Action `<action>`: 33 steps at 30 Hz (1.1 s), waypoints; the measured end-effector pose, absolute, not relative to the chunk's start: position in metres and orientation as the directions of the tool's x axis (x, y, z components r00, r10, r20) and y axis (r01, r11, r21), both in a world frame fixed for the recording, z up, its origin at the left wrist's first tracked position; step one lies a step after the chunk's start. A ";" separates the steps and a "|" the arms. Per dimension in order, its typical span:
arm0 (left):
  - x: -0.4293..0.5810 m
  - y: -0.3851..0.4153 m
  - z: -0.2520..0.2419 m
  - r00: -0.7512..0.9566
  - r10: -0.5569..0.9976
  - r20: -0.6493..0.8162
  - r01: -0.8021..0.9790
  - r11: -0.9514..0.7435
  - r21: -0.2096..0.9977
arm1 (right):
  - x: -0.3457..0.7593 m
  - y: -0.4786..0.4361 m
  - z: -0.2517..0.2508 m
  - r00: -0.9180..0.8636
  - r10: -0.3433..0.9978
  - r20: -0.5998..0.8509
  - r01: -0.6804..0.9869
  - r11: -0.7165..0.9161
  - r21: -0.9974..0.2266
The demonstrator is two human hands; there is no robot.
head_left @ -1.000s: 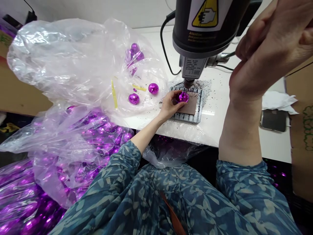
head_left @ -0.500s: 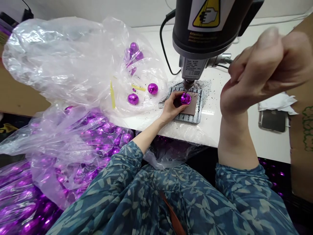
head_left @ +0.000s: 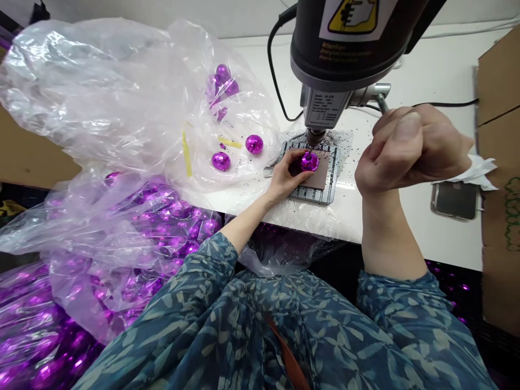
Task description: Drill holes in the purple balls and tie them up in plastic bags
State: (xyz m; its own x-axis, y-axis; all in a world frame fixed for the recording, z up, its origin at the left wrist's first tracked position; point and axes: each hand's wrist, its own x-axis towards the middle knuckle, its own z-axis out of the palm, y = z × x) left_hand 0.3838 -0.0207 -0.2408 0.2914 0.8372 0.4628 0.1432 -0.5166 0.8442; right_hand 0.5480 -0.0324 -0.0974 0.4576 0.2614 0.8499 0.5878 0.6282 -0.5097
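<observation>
A shiny purple faceted ball (head_left: 310, 161) is gripped between the thumb and fingers of my left hand (head_left: 286, 174). It rests on a brown square board (head_left: 317, 182) on the slotted metal base (head_left: 330, 194) of a drill press (head_left: 341, 51). Right above the ball is the drill chuck (head_left: 316, 135), its bit meeting the ball's top. My right hand (head_left: 410, 146) is closed around the press's feed lever (head_left: 382, 102), whose lower end the fingers hide. Dark shavings lie scattered around the base.
Two loose purple balls (head_left: 221, 161) lie on clear plastic (head_left: 122, 103) to the left. A big bag of purple balls (head_left: 162, 227) stands at lower left. To the right are a phone (head_left: 455, 200), white tissue (head_left: 479, 172) and a cardboard box (head_left: 501, 216). A black cable (head_left: 273, 70) hangs behind the press.
My right hand has come down and slightly left with the lever. My left hand still holds the ball in the same place under the bit. The view has shifted slightly.
</observation>
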 end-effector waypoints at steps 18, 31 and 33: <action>0.384 -0.017 -0.245 0.274 0.819 0.505 0.111 -0.548 0.829 | 0.553 -0.026 -0.122 0.261 0.131 0.956 0.644 0.715 -0.274; 0.355 -0.071 -0.176 0.450 0.821 0.352 0.363 -0.529 0.767 | 0.536 -0.025 0.010 0.494 0.522 0.695 0.186 0.718 -0.671; 0.334 -0.091 -0.152 0.661 0.725 0.196 0.395 -0.557 0.730 | 0.541 -0.025 0.003 0.416 0.550 0.724 0.301 0.668 -0.681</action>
State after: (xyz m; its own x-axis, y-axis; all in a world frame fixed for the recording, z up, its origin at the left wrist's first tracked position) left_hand 0.3341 -0.0914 -0.1520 0.6606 0.7248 0.1956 0.3951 -0.5572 0.7304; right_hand 0.5409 -0.0249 0.0033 0.4158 0.5504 0.7240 0.3006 0.6682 -0.6806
